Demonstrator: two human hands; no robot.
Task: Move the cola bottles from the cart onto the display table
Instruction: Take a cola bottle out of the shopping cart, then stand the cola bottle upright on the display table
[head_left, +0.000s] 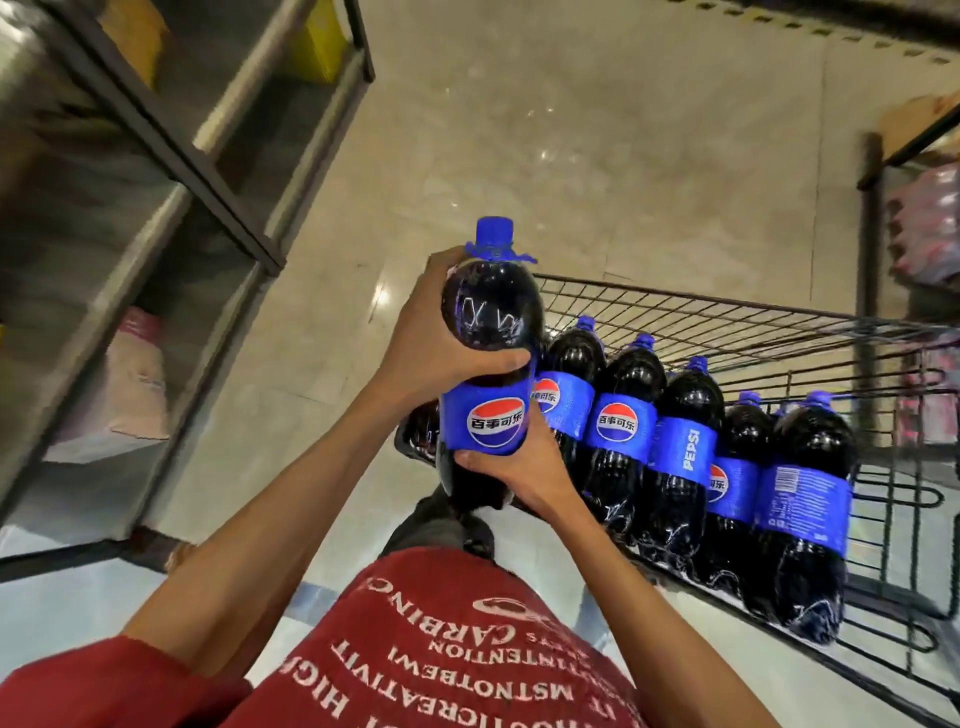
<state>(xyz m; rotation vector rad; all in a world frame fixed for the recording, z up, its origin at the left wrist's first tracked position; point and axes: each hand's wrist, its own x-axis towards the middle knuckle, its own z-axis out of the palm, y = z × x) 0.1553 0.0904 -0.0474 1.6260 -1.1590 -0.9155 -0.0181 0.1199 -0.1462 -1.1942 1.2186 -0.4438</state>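
Note:
I hold one large cola bottle (491, 322) with a blue cap and blue label upright in front of me, above the left end of the cart. My left hand (431, 332) grips its dark upper body from the left. My right hand (511, 462) grips it lower down, under the label. Several more cola bottles (680, 447) stand in a row inside the black wire cart (779, 332) at the right. No display table surface shows plainly.
A dark metal shelf rack (171, 171) with boxes and bags stands at the left. Another rack (904, 218) with pink packs is at the far right. Shiny beige floor tiles (597, 156) lie between them.

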